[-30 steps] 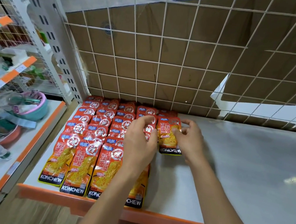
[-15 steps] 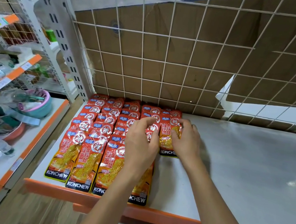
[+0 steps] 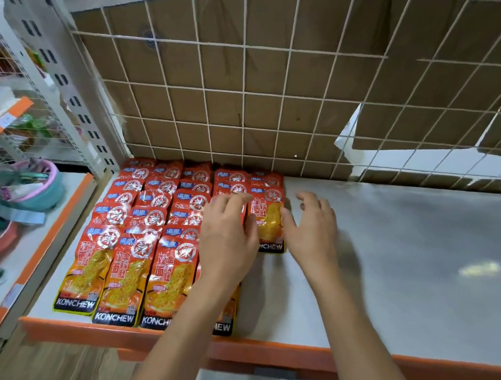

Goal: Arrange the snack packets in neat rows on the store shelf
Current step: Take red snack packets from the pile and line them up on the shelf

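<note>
Head view: my left hand point(image 3: 229, 238) lies flat on the fourth row, and my right hand point(image 3: 312, 231) spreads wide beside the fifth-row packet point(image 3: 267, 221) at the back of the shelf point(image 3: 394, 260). A careless thumb could skew it or slide the overlapped snack packets point(image 3: 138, 238). Their black bands read KONCHEW.

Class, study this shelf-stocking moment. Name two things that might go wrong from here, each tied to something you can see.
1. The rightmost packet has only bare shelf to its right. Once the right hand moves off, it might slide askew.
2. The left hand and its forearm lie over the fourth row, whose front packet sits near the orange shelf edge. Pulling back could drag it off.
</note>
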